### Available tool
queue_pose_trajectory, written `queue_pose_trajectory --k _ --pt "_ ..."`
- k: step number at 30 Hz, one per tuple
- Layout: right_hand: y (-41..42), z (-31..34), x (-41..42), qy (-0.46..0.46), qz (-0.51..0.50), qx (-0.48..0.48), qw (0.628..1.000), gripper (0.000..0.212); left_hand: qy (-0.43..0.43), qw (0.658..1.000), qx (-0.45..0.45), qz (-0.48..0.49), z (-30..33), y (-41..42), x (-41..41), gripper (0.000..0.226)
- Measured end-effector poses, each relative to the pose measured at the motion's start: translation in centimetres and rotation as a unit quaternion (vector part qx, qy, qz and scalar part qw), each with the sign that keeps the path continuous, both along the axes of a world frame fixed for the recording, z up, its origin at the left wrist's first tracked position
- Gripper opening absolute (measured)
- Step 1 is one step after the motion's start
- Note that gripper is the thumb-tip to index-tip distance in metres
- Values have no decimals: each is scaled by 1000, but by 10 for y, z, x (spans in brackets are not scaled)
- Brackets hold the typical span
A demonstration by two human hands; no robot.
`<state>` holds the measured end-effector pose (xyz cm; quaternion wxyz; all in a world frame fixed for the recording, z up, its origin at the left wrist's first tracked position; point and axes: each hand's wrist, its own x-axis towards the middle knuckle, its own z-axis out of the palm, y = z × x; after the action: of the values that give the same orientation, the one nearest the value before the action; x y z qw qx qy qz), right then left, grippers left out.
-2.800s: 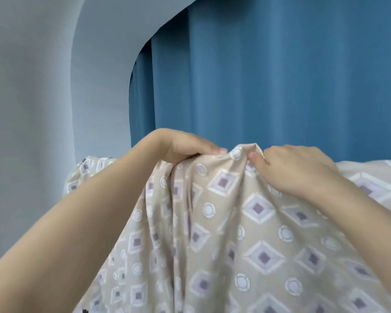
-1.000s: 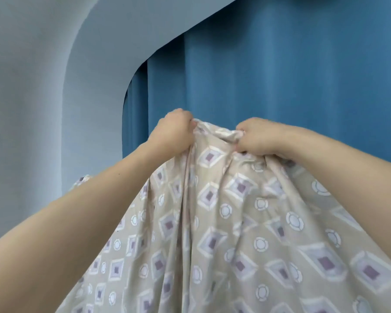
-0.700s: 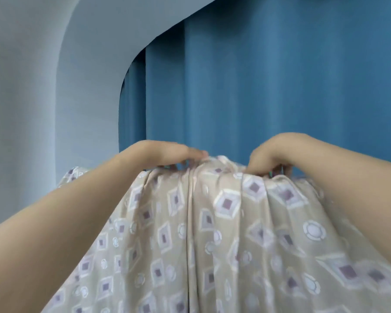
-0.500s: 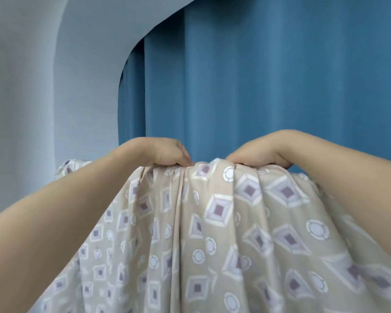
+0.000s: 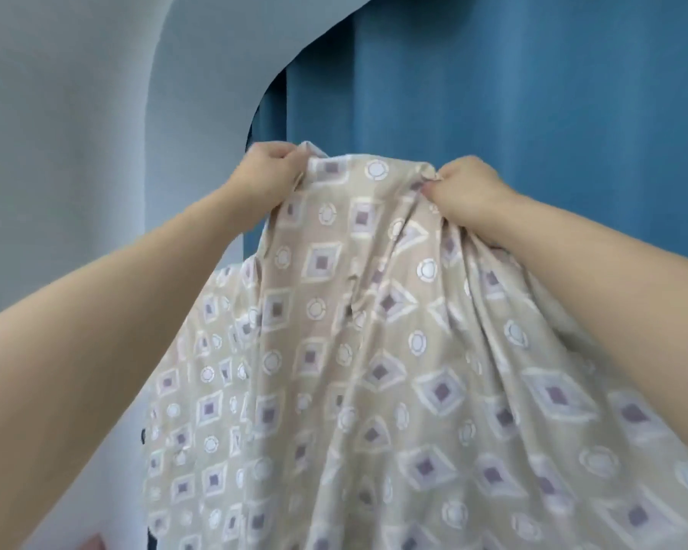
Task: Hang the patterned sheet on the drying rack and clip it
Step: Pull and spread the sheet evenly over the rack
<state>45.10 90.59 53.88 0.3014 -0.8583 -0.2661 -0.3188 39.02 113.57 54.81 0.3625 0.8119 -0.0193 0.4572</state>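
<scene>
The patterned sheet (image 5: 374,351) is beige with purple-centred diamonds and white rings, and it fills the lower middle and right of the view. My left hand (image 5: 269,174) grips its top edge at the left, fingers curled round the cloth. My right hand (image 5: 463,188) grips the same edge about a forearm's width to the right. Both hands hold the edge lifted in front of me, with the cloth stretched between them and hanging in folds below. The drying rack is hidden behind the sheet, and no clip is in view.
A blue curtain (image 5: 513,93) hangs close behind the sheet. A pale grey wall (image 5: 76,133) with a curved edge stands at the left. A small dark part (image 5: 143,436) shows at the sheet's left edge.
Both hands have risen from a lower position and moved apart, lifting the sheet's top edge and spreading the cloth between them. Half a second ago they lay lower and closer together.
</scene>
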Motion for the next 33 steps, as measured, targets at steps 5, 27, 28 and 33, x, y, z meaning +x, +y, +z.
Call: queue_pose_trajectory --k 5,27,28,33 --pt "-9 -30 -2 265 45 -190 944 31 460 867 180 70 -58 10 -15 60" --pt "6 -29 -7 -122 -100 -219 963 37 115 993 33 8 -35 -14 33 44" --pt "7 -33 -6 -54 -66 -238 968 26 195 978 67 8 -44 -10 28 38" --pt "12 -54 -10 173 90 -313 929 38 273 954 119 46 -74 7 -4 21"
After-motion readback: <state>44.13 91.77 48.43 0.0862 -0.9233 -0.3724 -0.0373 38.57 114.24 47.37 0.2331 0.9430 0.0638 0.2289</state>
